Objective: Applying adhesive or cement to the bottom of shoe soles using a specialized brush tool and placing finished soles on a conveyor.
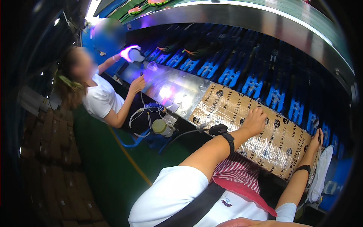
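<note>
My left hand rests on a cardboard-covered bench wrapped in clear film, its fingers curled down against the surface. No object shows in it. My right hand is at the right end of the cardboard, beside the rack, with fingers drawn together. Something thin and dark shows at its fingertips, too small to name. Black bands circle both wrists, and a small black device sits on the left one. A row of blue brackets lines the far side of the bench.
Left, a co-worker holds a rounded white piece in purple light over a metal tabletop. Dark shoes sit on the rack. A pale container and hoses are below. A white bundle hangs at right.
</note>
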`<action>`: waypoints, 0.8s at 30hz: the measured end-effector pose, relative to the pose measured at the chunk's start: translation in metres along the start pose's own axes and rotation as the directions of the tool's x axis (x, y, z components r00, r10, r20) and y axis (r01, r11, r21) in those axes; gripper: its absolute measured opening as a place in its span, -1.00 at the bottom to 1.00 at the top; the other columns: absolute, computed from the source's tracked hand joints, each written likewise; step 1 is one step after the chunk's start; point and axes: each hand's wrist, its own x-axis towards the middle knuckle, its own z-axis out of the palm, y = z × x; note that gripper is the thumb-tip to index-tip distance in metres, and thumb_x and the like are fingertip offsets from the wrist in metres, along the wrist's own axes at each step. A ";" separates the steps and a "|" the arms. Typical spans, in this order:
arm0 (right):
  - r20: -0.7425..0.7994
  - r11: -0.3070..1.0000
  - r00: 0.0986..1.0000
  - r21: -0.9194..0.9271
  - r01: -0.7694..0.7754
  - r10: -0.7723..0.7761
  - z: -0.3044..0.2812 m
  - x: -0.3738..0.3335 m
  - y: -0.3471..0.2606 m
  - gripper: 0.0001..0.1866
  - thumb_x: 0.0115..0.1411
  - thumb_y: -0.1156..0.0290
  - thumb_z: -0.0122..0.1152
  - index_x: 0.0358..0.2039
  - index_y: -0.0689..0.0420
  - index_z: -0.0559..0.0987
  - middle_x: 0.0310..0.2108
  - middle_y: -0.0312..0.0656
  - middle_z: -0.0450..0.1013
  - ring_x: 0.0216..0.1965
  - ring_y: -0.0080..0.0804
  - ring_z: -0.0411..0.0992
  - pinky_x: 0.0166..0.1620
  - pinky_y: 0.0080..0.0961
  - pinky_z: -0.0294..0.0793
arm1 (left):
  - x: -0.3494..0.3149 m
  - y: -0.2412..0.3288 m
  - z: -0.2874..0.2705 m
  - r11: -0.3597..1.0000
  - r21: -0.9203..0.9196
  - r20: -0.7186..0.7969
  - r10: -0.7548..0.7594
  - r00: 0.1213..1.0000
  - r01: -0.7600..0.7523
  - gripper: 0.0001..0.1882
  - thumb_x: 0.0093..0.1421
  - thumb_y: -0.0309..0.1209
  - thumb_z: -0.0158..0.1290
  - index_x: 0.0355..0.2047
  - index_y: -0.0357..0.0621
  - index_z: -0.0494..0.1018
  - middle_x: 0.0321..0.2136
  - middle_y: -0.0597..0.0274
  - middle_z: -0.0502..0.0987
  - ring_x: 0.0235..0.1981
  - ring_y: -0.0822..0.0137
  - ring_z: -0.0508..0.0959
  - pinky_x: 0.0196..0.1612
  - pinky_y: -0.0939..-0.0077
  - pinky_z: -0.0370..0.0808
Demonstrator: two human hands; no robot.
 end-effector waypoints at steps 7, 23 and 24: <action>0.013 1.000 1.000 -0.002 -0.012 0.012 0.008 -0.008 -0.018 -0.71 0.17 0.27 0.12 -0.14 0.14 0.53 -0.59 -0.40 0.33 -0.63 -0.71 0.14 -0.54 -0.74 0.13 | 0.000 -0.004 0.001 0.999 0.033 -0.007 -0.007 1.000 0.008 -0.77 -0.03 -0.48 -0.02 -0.30 -0.19 0.37 -0.26 0.05 0.32 -0.12 0.08 0.30 -0.04 0.21 0.22; -0.140 0.972 0.962 -0.024 0.236 -0.237 -0.005 -0.009 -0.003 -0.76 0.14 0.35 0.13 -0.18 0.14 0.55 -0.44 -0.33 0.45 -0.51 -0.64 0.27 -0.41 -0.69 0.29 | 0.008 0.010 0.006 1.000 0.011 0.048 0.000 0.999 -0.001 -0.78 -0.10 -0.52 -0.02 -0.37 -0.24 0.41 -0.34 -0.04 0.37 -0.19 -0.01 0.35 -0.13 0.15 0.30; -0.052 0.997 0.998 -0.076 0.015 -0.019 0.009 -0.023 -0.031 -0.76 0.16 0.35 0.09 -0.20 0.16 0.56 -0.27 -0.23 0.48 -0.26 -0.53 0.38 -0.19 -0.65 0.33 | 0.006 0.002 0.004 1.000 0.026 0.039 -0.014 0.999 0.013 -0.79 -0.11 -0.51 -0.02 -0.39 -0.25 0.42 -0.35 -0.06 0.38 -0.21 -0.03 0.36 -0.14 0.14 0.32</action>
